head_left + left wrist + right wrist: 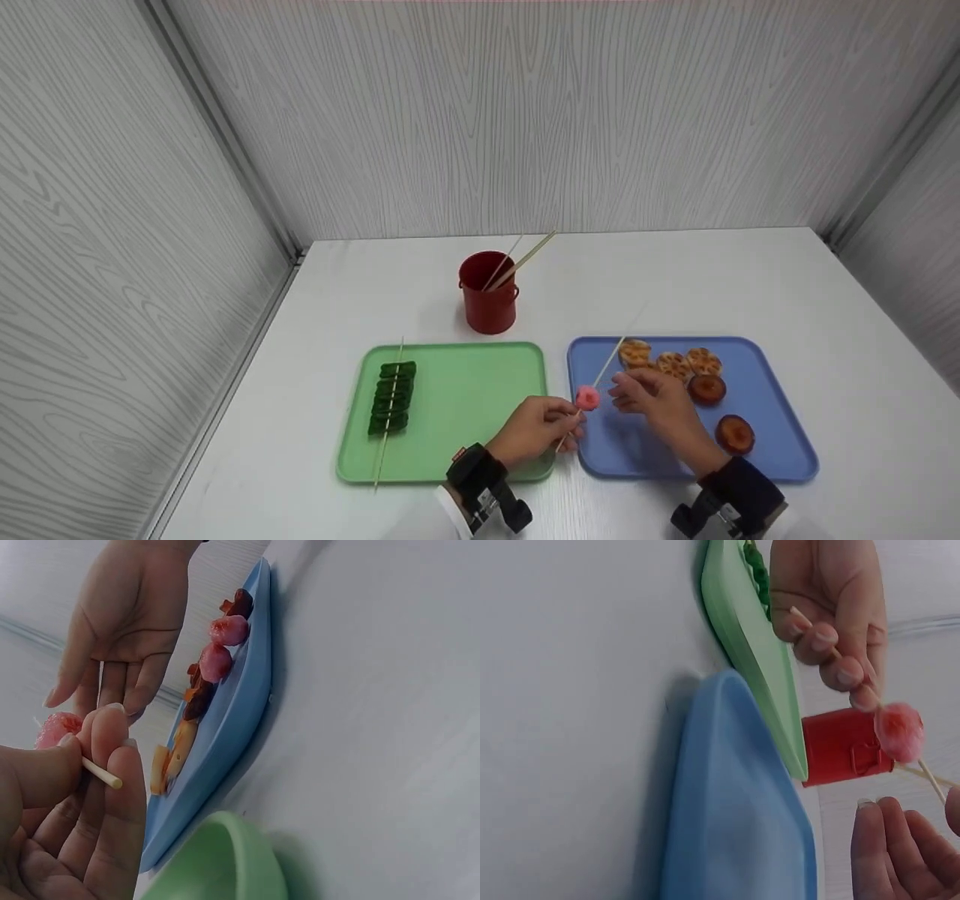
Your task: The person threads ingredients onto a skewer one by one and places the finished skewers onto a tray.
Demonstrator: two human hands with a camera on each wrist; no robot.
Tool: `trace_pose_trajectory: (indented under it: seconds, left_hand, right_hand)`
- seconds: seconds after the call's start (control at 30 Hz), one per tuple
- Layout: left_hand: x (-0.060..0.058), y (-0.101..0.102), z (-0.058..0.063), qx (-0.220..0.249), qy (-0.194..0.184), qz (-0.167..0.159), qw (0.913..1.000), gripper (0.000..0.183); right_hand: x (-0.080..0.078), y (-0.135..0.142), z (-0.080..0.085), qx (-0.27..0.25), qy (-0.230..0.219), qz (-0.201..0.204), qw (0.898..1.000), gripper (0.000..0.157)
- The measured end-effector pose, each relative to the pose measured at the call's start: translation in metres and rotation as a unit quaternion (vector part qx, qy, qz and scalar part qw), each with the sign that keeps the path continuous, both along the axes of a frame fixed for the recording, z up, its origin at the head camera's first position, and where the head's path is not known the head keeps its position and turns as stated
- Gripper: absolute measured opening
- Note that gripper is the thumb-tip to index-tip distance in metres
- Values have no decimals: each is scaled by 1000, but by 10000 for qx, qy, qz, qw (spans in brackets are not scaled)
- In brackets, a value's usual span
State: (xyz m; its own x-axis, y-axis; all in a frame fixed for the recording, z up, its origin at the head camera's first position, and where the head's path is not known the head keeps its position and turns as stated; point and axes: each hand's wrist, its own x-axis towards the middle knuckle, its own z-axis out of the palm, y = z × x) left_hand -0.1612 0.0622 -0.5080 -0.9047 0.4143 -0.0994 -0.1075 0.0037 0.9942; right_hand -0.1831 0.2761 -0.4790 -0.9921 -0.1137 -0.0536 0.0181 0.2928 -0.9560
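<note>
My left hand [534, 429] pinches a thin wooden skewer [610, 361] near its lower end, between thumb and fingers. One rounded pink food piece [588, 398] is threaded on it, just past the fingertips. The skewer slants up and away over the left edge of the blue tray [628, 457]. Beside the pink piece, my right hand [661, 411] hovers over this tray with fingers loosely bent and nothing between them. In the left wrist view, two more pink pieces [216, 662] lie in the tray, hidden behind the right hand in the head view.
Lotus root slices [705, 361] and brown round pieces [735, 434] lie in the blue tray. On the left, a green tray [480, 375] carries a skewer of folded green pieces [391, 397]. Behind stands a red bucket [490, 311] with several skewers.
</note>
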Motion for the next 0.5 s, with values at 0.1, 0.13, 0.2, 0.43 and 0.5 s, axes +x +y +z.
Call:
trace_pose_trajectory:
  seconds: [0.1, 0.13, 0.2, 0.43, 0.5]
  left_hand:
    - [0, -1, 0, -32, -24, 8, 10000, 13]
    - [1, -1, 0, -51, -11, -1, 10000, 13]
    - [1, -2, 0, -85, 8, -5, 10000, 13]
    - [2, -2, 0, -186, 56, 48, 9998, 13]
    - [2, -2, 0, -214, 47, 46, 9998, 13]
  right_hand:
    - [-4, 15, 5, 758, 478, 110, 9959, 30]
    - [-4, 19, 7, 1037, 578, 145, 9928, 28]
    - [-6, 28, 10, 1645, 660, 197, 9840, 23]
    - [-9, 46, 18, 3413, 743, 549, 9354, 10]
    - [-9, 51, 19, 3732, 678, 646, 9230, 10]
